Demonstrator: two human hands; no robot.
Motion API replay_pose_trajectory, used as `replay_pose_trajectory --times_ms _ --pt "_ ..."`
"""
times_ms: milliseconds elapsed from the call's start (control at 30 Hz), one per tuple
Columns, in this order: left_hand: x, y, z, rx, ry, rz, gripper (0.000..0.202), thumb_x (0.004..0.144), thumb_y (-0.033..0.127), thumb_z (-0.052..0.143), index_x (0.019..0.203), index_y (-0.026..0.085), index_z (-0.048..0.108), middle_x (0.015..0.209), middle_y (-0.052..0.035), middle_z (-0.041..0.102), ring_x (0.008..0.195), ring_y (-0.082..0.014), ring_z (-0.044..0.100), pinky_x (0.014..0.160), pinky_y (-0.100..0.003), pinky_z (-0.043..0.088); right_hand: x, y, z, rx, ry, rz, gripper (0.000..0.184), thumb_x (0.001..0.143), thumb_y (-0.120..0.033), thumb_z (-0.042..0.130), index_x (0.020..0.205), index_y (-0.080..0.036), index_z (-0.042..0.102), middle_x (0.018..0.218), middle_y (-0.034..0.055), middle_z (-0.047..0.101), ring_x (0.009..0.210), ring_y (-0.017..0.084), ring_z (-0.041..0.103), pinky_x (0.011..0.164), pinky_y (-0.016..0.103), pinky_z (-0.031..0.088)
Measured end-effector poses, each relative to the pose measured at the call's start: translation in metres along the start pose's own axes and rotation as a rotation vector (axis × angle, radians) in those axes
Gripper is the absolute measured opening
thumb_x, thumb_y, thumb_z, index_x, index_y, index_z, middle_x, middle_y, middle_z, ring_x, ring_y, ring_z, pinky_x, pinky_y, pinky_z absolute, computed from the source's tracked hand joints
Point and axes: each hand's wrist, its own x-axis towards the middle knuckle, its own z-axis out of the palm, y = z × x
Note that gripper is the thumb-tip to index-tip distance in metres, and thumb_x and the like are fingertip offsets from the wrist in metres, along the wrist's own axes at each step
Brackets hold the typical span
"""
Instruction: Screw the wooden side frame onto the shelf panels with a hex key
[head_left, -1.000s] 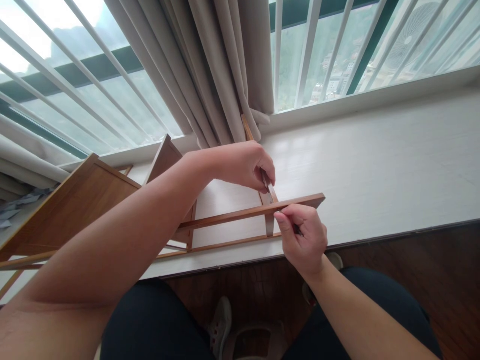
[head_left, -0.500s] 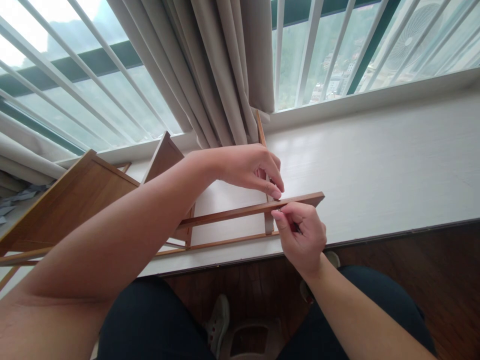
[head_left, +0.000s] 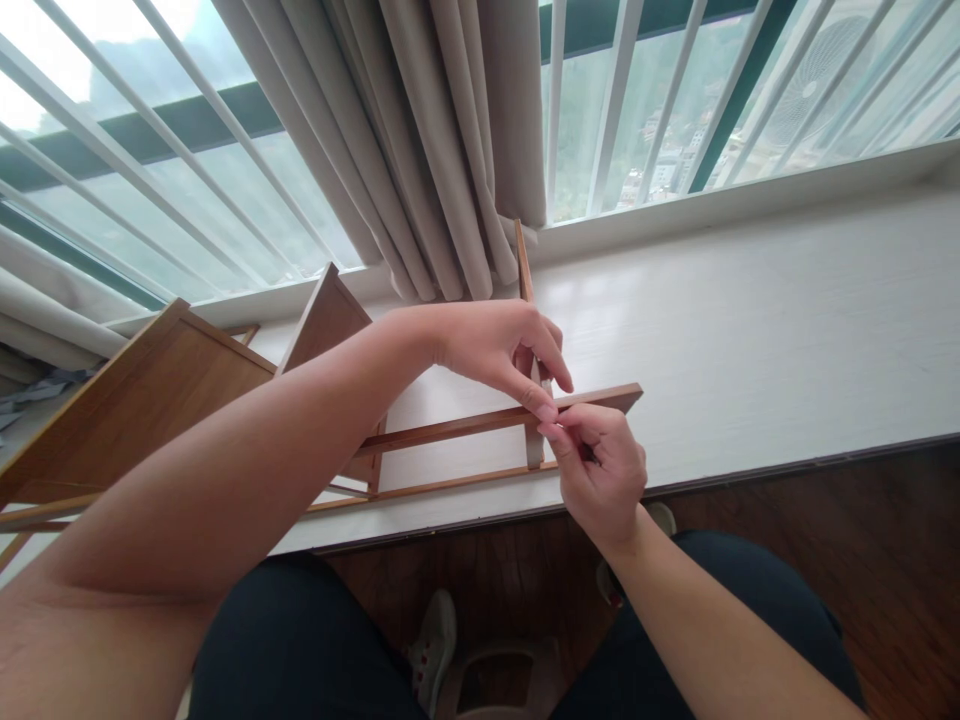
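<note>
A wooden rack frame (head_left: pixel 450 432) lies on its side on the white window ledge (head_left: pixel 750 330), with brown panels (head_left: pixel 150 400) at its left end. My left hand (head_left: pixel 502 350) reaches across it, fingers curled round an upright wooden slat (head_left: pixel 523 265), fingertips pressed on the long rail. My right hand (head_left: pixel 600 475) is closed in a pinch right under those fingertips, at the joint of slat and rail, holding a small dark thing I cannot make out. The fingertips of both hands touch.
Grey curtains (head_left: pixel 442 140) hang behind the rack, in front of a barred window (head_left: pixel 660 100). Dark wood floor (head_left: pixel 862 540) runs below the ledge. My legs in dark trousers and a grey shoe (head_left: pixel 439 645) are at the bottom.
My left hand has let its grip on the slat loosen and slid its fingertips down onto the rail, meeting my right hand. The upright slat has tipped slightly to the right.
</note>
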Motion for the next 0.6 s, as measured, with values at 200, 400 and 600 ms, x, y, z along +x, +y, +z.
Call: replay_pose_trajectory --times_ms 200,400,600 --pt "0.000 0.000 0.002 -0.002 0.001 -0.014 0.036 0.075 0.048 0.084 0.103 0.024 0.083 0.098 -0.0068 0.077 0.080 -0.0171 0.072 0.068 -0.024 0.054 0.001 0.000 0.000 0.011 -0.007 0.024 0.016 0.091 -0.022 0.076 0.100 -0.022 0.063 0.064 -0.0081 0.058 0.050 0.008 0.048 0.050 0.021 0.047" --pt "0.002 0.000 0.002 -0.009 -0.003 -0.028 0.031 0.075 0.045 0.084 0.097 0.023 0.083 0.097 -0.0069 0.076 0.079 -0.0170 0.072 0.069 -0.025 0.054 0.002 -0.001 -0.004 0.046 -0.040 0.028 0.022 0.090 -0.023 0.076 0.104 -0.022 0.059 0.062 -0.0104 0.048 0.048 0.007 0.040 0.047 0.020 0.040" --pt "0.001 0.000 0.003 -0.042 -0.004 -0.039 0.034 0.074 0.048 0.084 0.095 0.022 0.083 0.093 -0.0069 0.076 0.077 -0.0178 0.071 0.067 -0.027 0.053 -0.008 -0.001 -0.014 0.236 -0.090 0.086 0.026 0.095 -0.035 0.065 0.112 -0.023 0.051 0.067 -0.0088 0.040 0.053 0.010 0.038 0.051 0.024 0.036"
